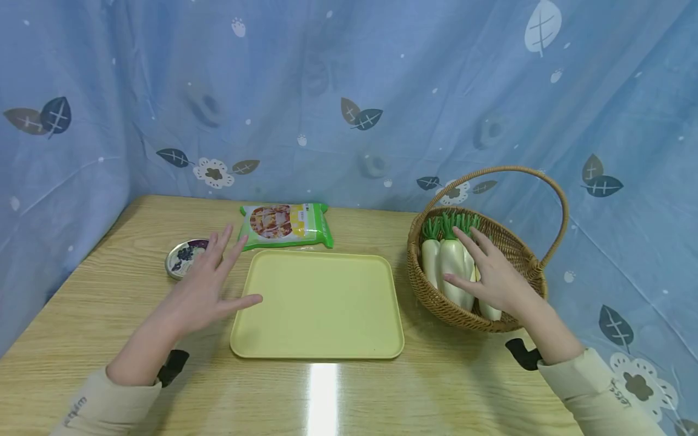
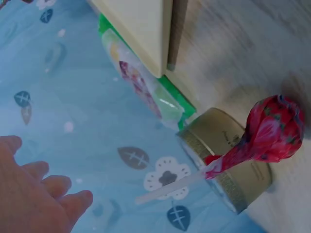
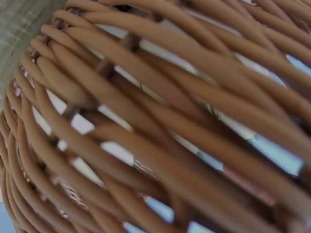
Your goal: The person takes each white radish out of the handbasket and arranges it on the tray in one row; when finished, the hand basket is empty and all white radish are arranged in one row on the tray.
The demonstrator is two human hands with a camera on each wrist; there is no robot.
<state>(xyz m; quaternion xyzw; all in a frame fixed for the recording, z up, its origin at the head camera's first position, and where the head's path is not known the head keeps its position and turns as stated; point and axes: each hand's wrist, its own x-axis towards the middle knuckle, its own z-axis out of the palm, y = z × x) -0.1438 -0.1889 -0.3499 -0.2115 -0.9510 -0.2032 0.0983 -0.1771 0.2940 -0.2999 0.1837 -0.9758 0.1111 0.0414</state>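
My left hand hovers with fingers spread between a round tin and the left edge of a pale yellow tray. A red-wrapped lollipop with a white stick shows in front of the gold-sided tin in the left wrist view. In the head view it is hidden. My right hand, fingers apart, is over a wicker basket with several white radishes with green tops inside. Whether it touches them I cannot tell. The right wrist view is filled by the basket's weave.
Behind the tray lies a green and clear food packet. The basket's tall handle arches up on the right. A blue patterned curtain hangs at the back and sides of the wooden table.
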